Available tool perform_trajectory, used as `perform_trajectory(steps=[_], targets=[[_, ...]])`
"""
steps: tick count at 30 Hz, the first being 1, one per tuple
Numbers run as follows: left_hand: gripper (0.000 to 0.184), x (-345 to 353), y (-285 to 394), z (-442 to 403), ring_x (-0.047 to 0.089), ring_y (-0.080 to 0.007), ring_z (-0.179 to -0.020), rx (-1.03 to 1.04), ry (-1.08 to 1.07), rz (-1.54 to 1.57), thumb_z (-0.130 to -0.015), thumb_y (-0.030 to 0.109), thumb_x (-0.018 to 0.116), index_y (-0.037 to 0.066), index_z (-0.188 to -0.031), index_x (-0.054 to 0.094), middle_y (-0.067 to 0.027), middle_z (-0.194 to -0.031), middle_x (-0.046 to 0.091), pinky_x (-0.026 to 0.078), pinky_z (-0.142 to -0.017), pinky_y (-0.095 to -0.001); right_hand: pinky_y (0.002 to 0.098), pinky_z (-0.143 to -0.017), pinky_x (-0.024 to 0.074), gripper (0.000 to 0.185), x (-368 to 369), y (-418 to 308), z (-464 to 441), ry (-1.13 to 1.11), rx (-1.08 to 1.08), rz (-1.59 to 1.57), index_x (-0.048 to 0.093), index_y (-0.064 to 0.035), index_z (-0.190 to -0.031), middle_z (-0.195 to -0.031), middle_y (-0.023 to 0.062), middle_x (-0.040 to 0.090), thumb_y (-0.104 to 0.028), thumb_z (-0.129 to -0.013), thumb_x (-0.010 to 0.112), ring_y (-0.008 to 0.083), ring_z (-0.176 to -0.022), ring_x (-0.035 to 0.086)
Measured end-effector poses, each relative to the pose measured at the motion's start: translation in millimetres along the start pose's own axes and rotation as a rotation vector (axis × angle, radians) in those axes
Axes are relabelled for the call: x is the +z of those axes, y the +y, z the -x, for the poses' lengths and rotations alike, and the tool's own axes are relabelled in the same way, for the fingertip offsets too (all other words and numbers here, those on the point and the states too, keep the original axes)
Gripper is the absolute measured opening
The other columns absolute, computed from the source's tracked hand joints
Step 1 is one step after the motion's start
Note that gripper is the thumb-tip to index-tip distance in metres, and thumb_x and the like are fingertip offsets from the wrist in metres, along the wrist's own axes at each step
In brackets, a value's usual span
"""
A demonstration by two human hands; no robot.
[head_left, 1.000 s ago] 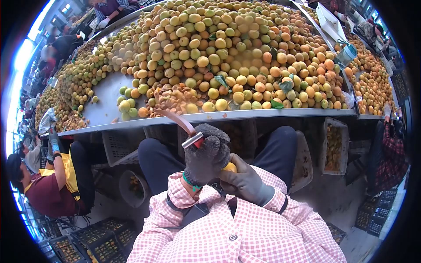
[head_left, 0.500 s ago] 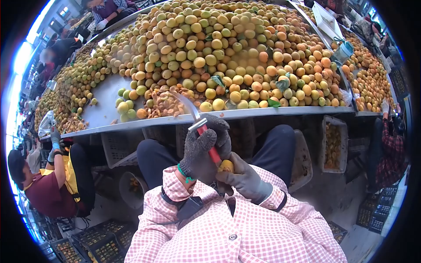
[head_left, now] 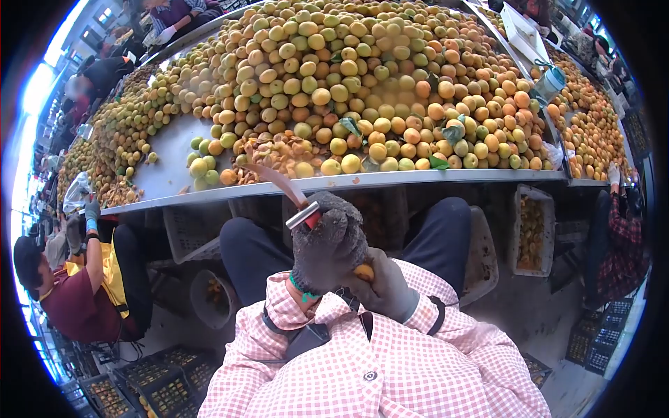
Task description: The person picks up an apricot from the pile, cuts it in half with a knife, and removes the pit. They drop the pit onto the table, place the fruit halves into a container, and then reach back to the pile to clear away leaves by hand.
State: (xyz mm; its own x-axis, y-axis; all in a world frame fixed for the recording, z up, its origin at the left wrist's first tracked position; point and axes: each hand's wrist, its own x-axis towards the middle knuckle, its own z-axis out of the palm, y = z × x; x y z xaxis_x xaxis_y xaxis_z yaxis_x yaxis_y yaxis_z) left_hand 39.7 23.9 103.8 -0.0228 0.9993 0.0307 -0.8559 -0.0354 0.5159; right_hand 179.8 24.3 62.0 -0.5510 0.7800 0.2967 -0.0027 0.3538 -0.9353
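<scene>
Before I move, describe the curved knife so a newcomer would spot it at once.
Find the pale table heaped with apricot-like fruit, then look just below its near edge, at the dark-gloved left hand. The knife juts up from that grip; its long curved blade and silver collar set it apart from the round fruit beyond.

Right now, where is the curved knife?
In the head view, the curved knife is in the left hand, just left of centre. In the picture it crosses the table's front edge, just below the fruit scraps.
</scene>
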Motion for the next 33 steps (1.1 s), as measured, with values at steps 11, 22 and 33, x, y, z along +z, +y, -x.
perform_trajectory(steps=[11,22,33], targets=[[0.027,-13,-7,-9,0.039,-0.0097,-0.045,-0.121,0.226,-0.132,-0.091,0.035,0.058,0.009,-0.094,0.055,0.0012,-0.058,0.041,0.033,-0.042,-0.0244,0.0248,-0.066,0.0466,0.036,-23,-14,-2,-0.275,0.764,-0.7,0.045,-0.005,-0.118,-0.085,0.0052,0.055,-0.025,-0.091,0.059,0.0127,-0.068,0.053],[0.034,4,-14,-10,0.032,-0.0115,-0.04,-0.034,0.06,-0.174,-0.09,0.035,0.059,0.009,-0.075,0.042,0.0007,-0.055,0.033,0.028,-0.035,-0.0251,0.0272,-0.058,0.0467,0.036,-14,-2,2,-0.215,0.802,-0.62,0.05,-0.0056,-0.112,-0.08,0.007,0.055,-0.037,-0.099,0.039,0.0152,-0.064,0.055],[0.018,-2,-26,-7,0.04,-0.0082,-0.044,0.014,0.301,-0.035,-0.091,0.026,0.061,0.008,-0.09,0.056,0.0024,-0.057,0.043,0.03,-0.039,-0.0217,0.0329,-0.059,0.0446,0.018,5,22,3,0.201,-0.171,0.399,0.054,0.0011,-0.097,-0.082,0.0142,0.054,-0.015,-0.091,0.053,0.0243,-0.072,0.056]])
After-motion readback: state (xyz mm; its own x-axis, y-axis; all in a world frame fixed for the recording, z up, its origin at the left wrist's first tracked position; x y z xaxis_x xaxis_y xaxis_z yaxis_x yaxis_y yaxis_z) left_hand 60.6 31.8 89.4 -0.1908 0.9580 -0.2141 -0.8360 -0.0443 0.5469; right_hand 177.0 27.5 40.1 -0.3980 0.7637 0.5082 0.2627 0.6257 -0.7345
